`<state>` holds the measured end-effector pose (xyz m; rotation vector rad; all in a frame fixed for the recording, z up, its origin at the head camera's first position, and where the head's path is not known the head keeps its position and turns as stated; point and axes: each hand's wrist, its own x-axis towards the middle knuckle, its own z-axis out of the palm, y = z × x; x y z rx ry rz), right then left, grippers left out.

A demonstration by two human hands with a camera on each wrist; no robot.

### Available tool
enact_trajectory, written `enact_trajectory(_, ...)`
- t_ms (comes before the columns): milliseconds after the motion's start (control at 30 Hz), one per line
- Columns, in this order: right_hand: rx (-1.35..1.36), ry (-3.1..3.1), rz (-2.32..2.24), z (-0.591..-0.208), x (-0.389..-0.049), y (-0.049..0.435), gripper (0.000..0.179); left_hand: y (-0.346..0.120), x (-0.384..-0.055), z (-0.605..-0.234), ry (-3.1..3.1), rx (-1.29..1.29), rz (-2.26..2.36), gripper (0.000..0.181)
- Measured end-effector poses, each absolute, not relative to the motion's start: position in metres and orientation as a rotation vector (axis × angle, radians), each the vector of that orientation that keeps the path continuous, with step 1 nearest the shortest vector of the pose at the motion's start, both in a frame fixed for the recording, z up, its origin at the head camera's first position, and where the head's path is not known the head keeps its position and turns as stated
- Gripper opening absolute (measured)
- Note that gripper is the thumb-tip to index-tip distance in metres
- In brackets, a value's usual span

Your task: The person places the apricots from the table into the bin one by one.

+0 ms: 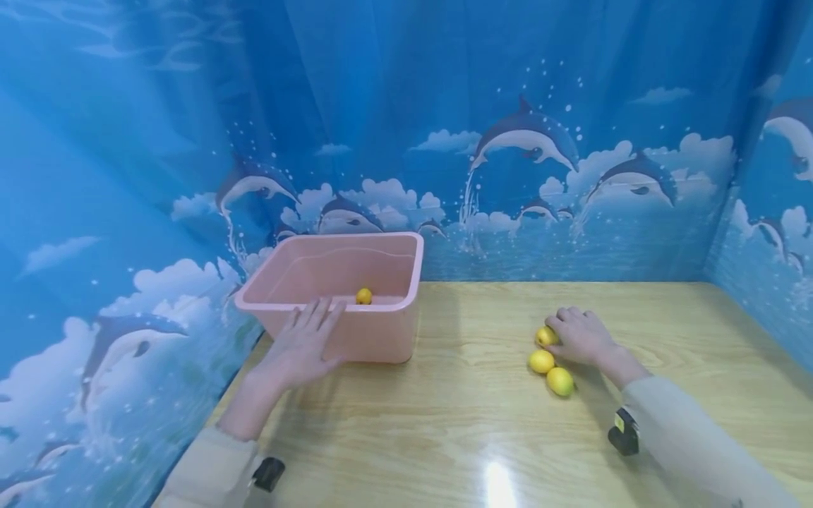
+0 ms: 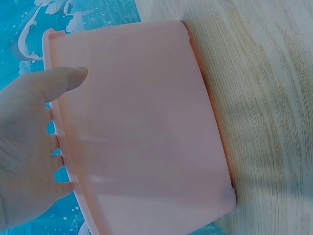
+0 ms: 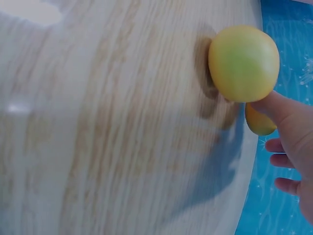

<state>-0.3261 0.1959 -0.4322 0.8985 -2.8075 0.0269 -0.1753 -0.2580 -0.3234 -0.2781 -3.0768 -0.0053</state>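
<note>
My left hand (image 1: 303, 353) rests on the near rim of a pink plastic bin (image 1: 375, 335). Its fingers reach over the edge, fairly straight, while the thumb (image 2: 68, 81) lies against the outer wall. One lemon (image 1: 364, 296) is visible inside the bin. On the table to the right, my right hand (image 1: 584, 337) pinches the farthest lemon (image 1: 545, 336) between thumb and fingers. Two more lemons sit just in front of it, a yellow one (image 1: 542, 361) and a greenish-yellow one (image 1: 560, 382). In the right wrist view a near lemon (image 3: 243, 63) partly covers another lemon (image 3: 260, 121).
The wood-grain table (image 1: 444, 423) runs under everything. A blue curtain (image 1: 406, 106) printed with dolphins and clouds closes off the back and both sides. Dark wrist devices (image 1: 624, 432) are strapped on both sleeves.
</note>
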Motion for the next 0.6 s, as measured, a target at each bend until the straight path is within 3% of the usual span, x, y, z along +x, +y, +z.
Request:
enact_trajectory(267,0.827,-2.860,0.061,-0.422,-0.326,0.198,0.054,-0.257,-0.175,-0.323,-3.082,-0.281,-0.023,0.085)
enact_trajectory(600,0.908,-2.745,0.053,-0.396,-0.325,0.186,0.048,-0.258,-0.175,-0.320,-3.095,-0.288,-0.005,0.086)
